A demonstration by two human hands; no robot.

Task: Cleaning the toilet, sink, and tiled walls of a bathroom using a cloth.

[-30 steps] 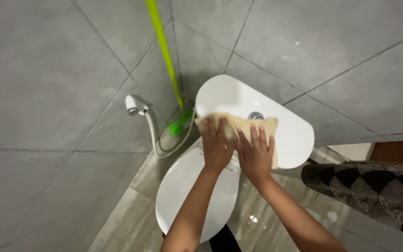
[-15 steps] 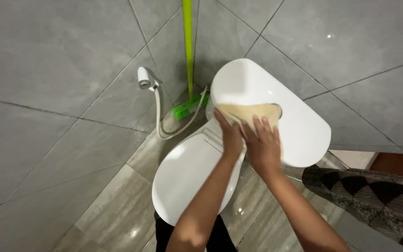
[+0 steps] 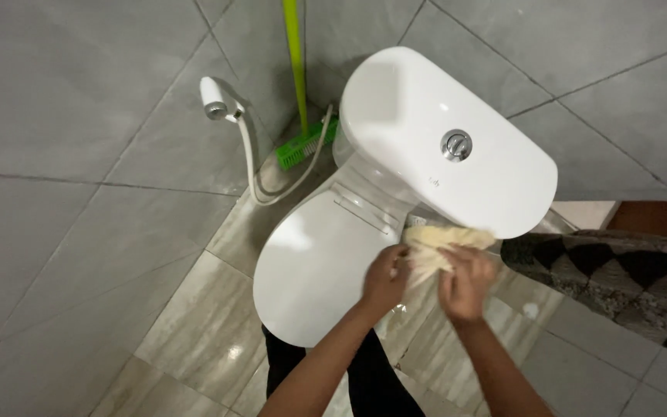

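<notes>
While both hands work low beside the toilet, the surroundings fill in: a white tank with a round chrome flush button sits at the top, its closed lid sloping down to the left. Behind it a green broom leans in the corner of the grey tiled wall, bristles down by the tank, and a white spray hose hangs from the wall, its line looping to the floor. A dark patterned mat lies at the right edge. Nothing blocks the hands; the tank's overhang sits just above them.

Left hand and right hand both have their fingers curled shut around a pale yellow cloth, bunched between them, just under the tank's front edge and beside the lid.

Half a second ago that cloth was spread flat on top of the tank with both palms pressing it; now it has come off the tank, dropped below its rim and been gathered into a wad. The view has swung too, so the flush button, covered before, is showing.

As for containers, the tank is capped and the bowl is covered by its lid, so their contents cannot be told.
</notes>
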